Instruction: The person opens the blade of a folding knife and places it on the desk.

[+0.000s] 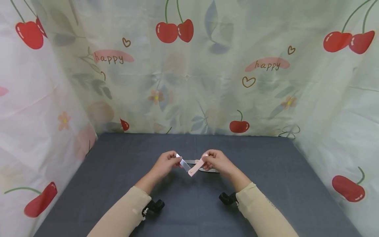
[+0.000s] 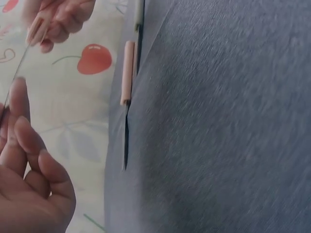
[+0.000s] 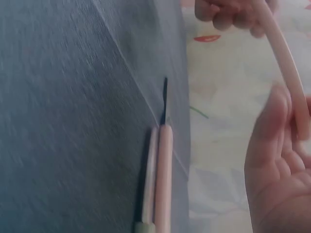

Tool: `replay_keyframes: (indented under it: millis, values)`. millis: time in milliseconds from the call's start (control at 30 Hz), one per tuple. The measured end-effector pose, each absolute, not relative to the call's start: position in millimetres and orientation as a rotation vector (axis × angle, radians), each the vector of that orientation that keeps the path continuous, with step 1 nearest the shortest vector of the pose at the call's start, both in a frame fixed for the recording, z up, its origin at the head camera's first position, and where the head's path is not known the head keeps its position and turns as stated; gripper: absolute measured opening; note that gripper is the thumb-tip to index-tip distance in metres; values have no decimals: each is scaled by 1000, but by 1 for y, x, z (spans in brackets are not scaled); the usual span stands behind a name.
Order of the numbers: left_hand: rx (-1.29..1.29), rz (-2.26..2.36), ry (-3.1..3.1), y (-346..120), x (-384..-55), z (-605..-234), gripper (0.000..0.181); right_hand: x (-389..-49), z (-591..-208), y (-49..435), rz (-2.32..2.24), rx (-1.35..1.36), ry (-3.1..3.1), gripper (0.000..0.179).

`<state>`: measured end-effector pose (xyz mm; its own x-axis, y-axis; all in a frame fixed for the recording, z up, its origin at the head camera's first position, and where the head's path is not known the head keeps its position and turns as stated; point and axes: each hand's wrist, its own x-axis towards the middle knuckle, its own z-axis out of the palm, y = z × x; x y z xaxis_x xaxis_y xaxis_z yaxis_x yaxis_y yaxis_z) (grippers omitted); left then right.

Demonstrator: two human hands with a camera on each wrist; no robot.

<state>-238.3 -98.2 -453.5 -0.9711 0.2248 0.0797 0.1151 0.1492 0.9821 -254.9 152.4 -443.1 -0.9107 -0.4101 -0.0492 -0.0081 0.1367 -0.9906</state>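
Above the dark cloth, both hands hold a folding knife (image 1: 196, 167) with a pink handle, its blade swung partway out so it makes a V in the head view. My left hand (image 1: 167, 162) pinches the silvery blade (image 1: 185, 165) between thumb and fingers. The far part of the pink handle is gripped by my right hand (image 1: 218, 160). Behind them on the cloth lies a second pink-handled knife (image 2: 127, 73) with its blade (image 2: 126, 141) extended. Beside it is a knife (image 3: 149, 174) with a pale green end, partly hidden by the right hand in the head view.
A dark grey cloth (image 1: 118, 184) covers the table. Printed curtains (image 1: 189, 82) with cherries and the word happy hang at the back and both sides. Black wrist mounts (image 1: 155, 206) sit at the cream sleeves (image 1: 124, 210).
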Motion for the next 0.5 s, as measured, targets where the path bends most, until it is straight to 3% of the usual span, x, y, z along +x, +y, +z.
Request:
replay_keyframes:
  millis: [233,500]
  values:
    - [498,1878,2261,-108,-244,-452,22,-258,-438,162,-1713,-432,1981,12]
    - [403,1897,2331,-108,-242,-454,22,-258,-437,167,-1773,-414,1905,11]
